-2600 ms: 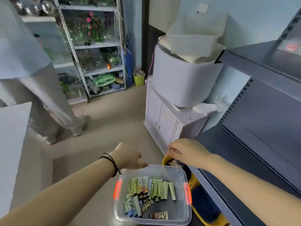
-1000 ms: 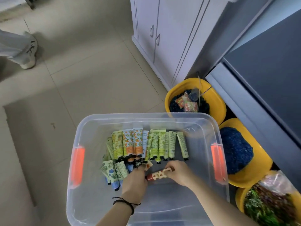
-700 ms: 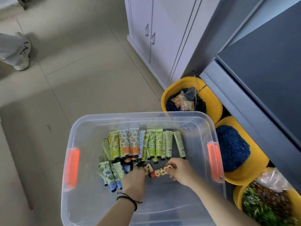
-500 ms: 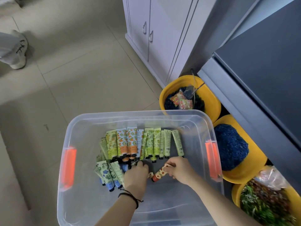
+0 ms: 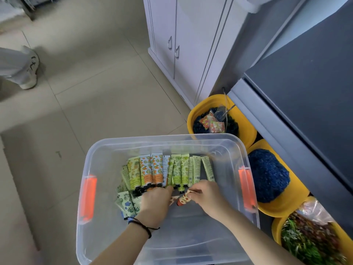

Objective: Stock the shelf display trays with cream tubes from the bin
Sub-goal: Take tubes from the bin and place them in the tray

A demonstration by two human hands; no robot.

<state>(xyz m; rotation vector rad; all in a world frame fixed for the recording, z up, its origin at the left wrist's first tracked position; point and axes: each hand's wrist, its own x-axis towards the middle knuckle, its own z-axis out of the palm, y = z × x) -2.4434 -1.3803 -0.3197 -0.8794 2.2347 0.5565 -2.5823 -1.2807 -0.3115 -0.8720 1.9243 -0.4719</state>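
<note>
A clear plastic bin (image 5: 191,142) with orange latches sits on the floor below me. Several cream tubes (image 5: 172,170) lie in a row inside it, green and orange patterned, with blue-flowered ones (image 5: 127,204) at the left. My right hand (image 5: 207,195) pinches a spotted orange tube (image 5: 183,199) with a red cap, tilted upward. My left hand (image 5: 155,202), palm down, reaches among the tubes; its fingertips touch another spotted tube (image 5: 172,200), and what they hold is hidden.
Three yellow tubs stand to the right: one with dark beads and packets (image 5: 246,131), one with blue material (image 5: 294,197), one with greenery (image 5: 277,228). A grey shelf unit (image 5: 286,121) overhangs them. A white cabinet (image 5: 191,44) stands behind. A person's shoe (image 5: 31,71) is at far left.
I bent down from standing to the bin. In the last second my right hand tipped the spotted tube more upright, and my left hand slid toward it.
</note>
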